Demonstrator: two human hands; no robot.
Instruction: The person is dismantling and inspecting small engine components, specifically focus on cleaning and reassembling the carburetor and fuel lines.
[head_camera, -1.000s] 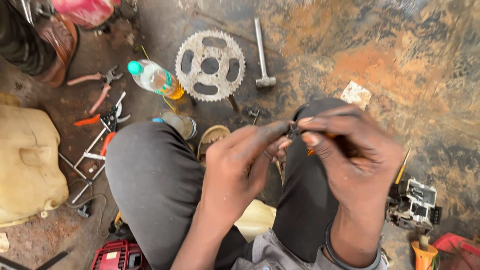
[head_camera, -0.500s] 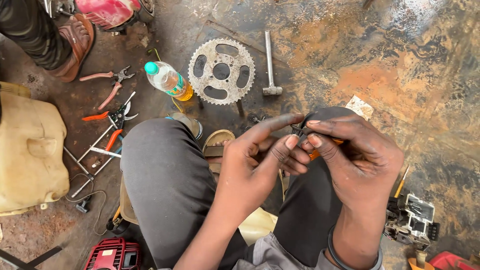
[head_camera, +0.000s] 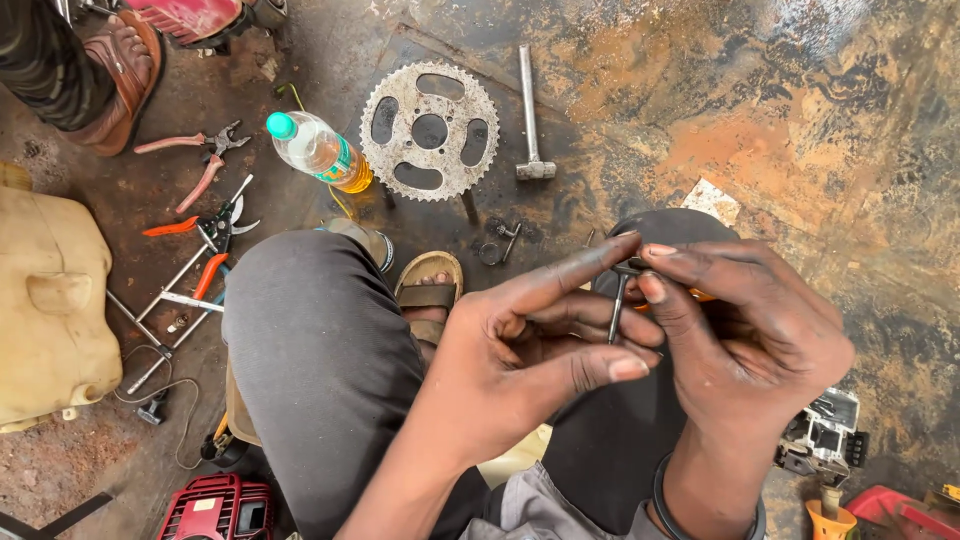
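My left hand (head_camera: 530, 345) and my right hand (head_camera: 745, 335) meet above my right knee, both pinching a small dark metal bolt (head_camera: 620, 300) that stands upright between the fingertips. The right thumb and forefinger grip its head; the left forefinger rests against its top. Something orange shows just behind the right fingers, mostly hidden. My knees in dark grey trousers (head_camera: 320, 360) fill the lower middle of the view, with a sandalled foot (head_camera: 430, 290) between them.
On the stained floor lie a toothed sprocket (head_camera: 430, 130), a hammer (head_camera: 530, 110), a plastic bottle (head_camera: 318, 152), pliers (head_camera: 195, 160), cutters (head_camera: 205, 235) and a cream plastic tank (head_camera: 50, 310). Another person's shoe (head_camera: 120, 75) is top left. A small engine part (head_camera: 825, 440) sits right.
The view has shifted so the floor items sit further right and lower. My fingers have turned on the bolt; the left forefinger now stretches out over its top.
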